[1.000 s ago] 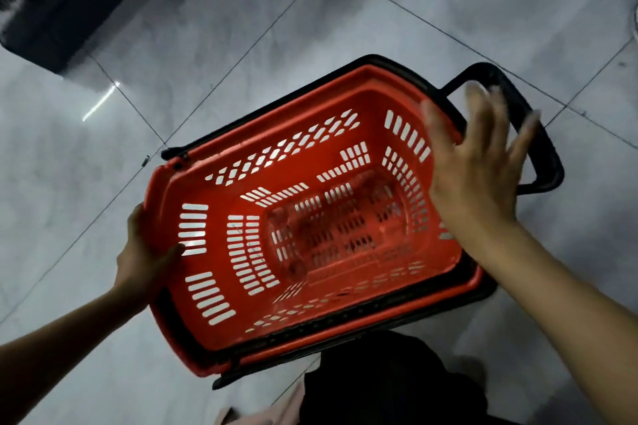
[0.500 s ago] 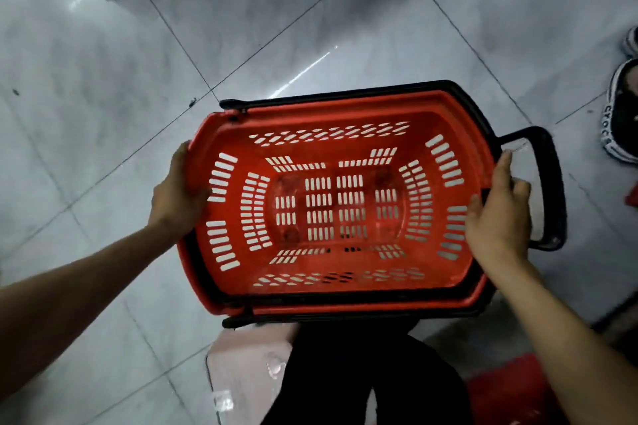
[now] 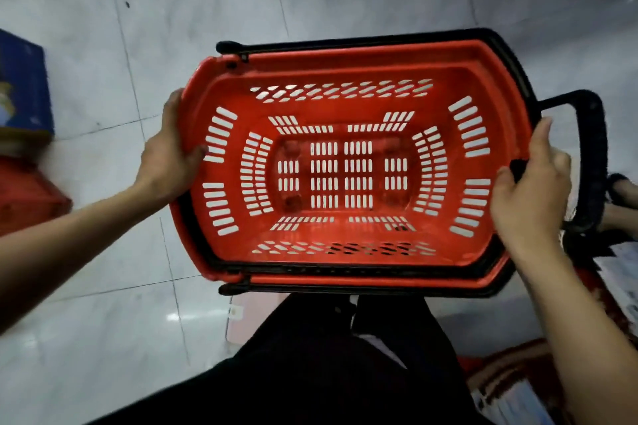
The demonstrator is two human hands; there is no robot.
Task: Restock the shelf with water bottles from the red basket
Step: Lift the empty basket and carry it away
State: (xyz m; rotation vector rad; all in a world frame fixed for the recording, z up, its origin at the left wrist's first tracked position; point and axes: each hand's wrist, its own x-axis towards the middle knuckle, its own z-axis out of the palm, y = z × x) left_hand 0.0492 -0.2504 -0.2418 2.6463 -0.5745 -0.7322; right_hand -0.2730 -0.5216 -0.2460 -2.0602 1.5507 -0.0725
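Observation:
The red basket [image 3: 345, 62] with black handles fills the middle of the view, seen from above, and nothing lies inside it. My left hand [image 3: 165, 155] grips its left rim, thumb over the inner wall. My right hand [image 3: 531, 190] grips the right rim beside the black pull handle [image 3: 593, 155], thumb hooked inside. I see no water bottles and no shelf.
Glossy grey tiled floor lies all around. A blue box [image 3: 24, 90] and a red object [image 3: 27, 197] sit at the left edge. My black trousers [image 3: 328, 362] are below the basket. Red and printed items [image 3: 518, 376] crowd the lower right; a foot [image 3: 621, 190] shows at the right.
My right hand came down from hovering above the basket and took hold of its right rim. The basket turned level and square to me, and the view swung across the floor.

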